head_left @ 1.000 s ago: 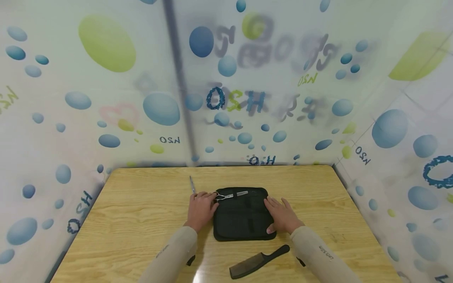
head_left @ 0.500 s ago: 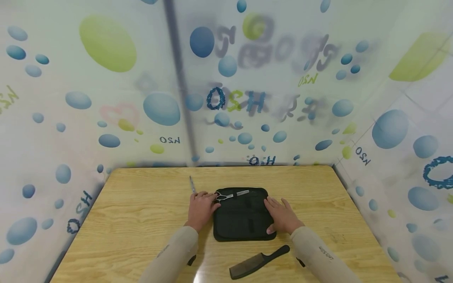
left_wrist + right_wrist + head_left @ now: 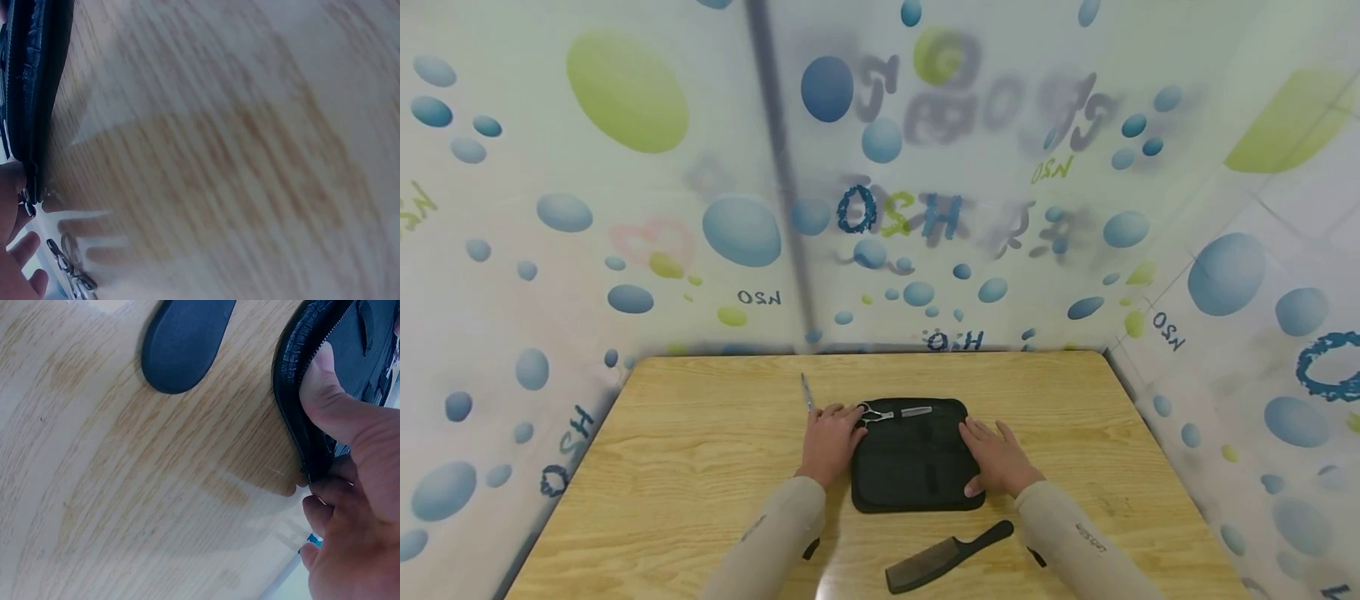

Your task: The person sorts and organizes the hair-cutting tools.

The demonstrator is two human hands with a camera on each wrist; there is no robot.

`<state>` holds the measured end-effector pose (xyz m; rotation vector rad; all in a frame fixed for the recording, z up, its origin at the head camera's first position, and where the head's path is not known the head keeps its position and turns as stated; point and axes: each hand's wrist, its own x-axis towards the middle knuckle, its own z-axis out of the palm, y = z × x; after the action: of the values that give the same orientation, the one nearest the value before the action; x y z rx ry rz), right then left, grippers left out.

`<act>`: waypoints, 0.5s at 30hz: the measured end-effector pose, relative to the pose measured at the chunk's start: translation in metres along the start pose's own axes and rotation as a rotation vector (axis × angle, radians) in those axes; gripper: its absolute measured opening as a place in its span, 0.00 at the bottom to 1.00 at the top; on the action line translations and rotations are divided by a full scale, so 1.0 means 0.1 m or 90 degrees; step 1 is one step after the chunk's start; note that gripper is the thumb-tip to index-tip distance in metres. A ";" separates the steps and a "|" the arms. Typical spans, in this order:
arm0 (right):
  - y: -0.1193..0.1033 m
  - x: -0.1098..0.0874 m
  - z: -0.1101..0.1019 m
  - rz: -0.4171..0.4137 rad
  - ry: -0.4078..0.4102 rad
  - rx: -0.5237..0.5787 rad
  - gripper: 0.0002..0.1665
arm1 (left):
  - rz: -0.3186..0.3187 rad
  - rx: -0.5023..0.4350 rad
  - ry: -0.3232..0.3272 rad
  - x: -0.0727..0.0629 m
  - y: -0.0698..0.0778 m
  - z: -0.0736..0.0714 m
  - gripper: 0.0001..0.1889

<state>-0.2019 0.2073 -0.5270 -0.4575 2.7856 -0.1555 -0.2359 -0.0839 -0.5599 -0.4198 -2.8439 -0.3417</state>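
An open black zip case (image 3: 917, 467) lies flat on the table between both hands. Silver hair scissors (image 3: 880, 415) lie across its upper part, their middle passing beneath a dark band and the blade end (image 3: 917, 412) showing beyond it. At the case's upper left, my left hand (image 3: 831, 442) pinches the scissors' handle rings, which its fingers partly cover. My right hand (image 3: 1000, 458) holds the case's right edge; in the right wrist view the thumb (image 3: 322, 387) presses inside the zip while the fingers lie at the outer rim (image 3: 290, 369).
A second pair of scissors (image 3: 807, 390) lies on the table just beyond my left hand; their handles (image 3: 72, 269) show in the left wrist view. Nearer me is a dark handled comb (image 3: 947, 557). A patterned wall (image 3: 880, 275) stands behind the wooden table (image 3: 700, 450).
The scissors have slid slightly to the right under the band, and my left hand has moved a little right with them. My right hand, the case and the comb stay in place.
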 end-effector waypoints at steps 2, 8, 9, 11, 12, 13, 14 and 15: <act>0.00 0.00 0.00 0.001 -0.001 0.000 0.62 | -0.001 -0.006 -0.008 0.00 0.01 0.00 0.20; 0.01 0.01 0.00 0.002 0.000 -0.009 0.62 | 0.004 -0.010 -0.011 0.02 0.02 0.00 0.20; 0.01 0.01 0.00 0.001 0.001 -0.008 0.62 | 0.006 -0.008 -0.011 0.02 0.02 0.00 0.20; 0.01 0.01 0.00 0.000 0.002 -0.008 0.62 | 0.011 0.005 -0.010 0.02 0.02 0.01 0.21; 0.01 0.01 0.00 0.001 0.001 -0.008 0.62 | 0.014 0.012 -0.008 0.03 0.02 0.02 0.21; 0.01 0.01 0.00 0.000 0.001 -0.007 0.62 | 0.017 0.018 -0.007 0.03 0.03 0.02 0.21; 0.01 0.01 0.00 0.000 0.001 -0.006 0.62 | 0.019 0.022 -0.006 0.03 0.04 0.02 0.21; 0.01 0.01 0.00 -0.001 0.001 -0.005 0.61 | 0.023 0.026 -0.002 0.03 0.04 0.02 0.21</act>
<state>-0.2032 0.2076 -0.5277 -0.4621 2.7880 -0.1458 -0.2379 -0.0785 -0.5600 -0.4628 -2.8378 -0.2752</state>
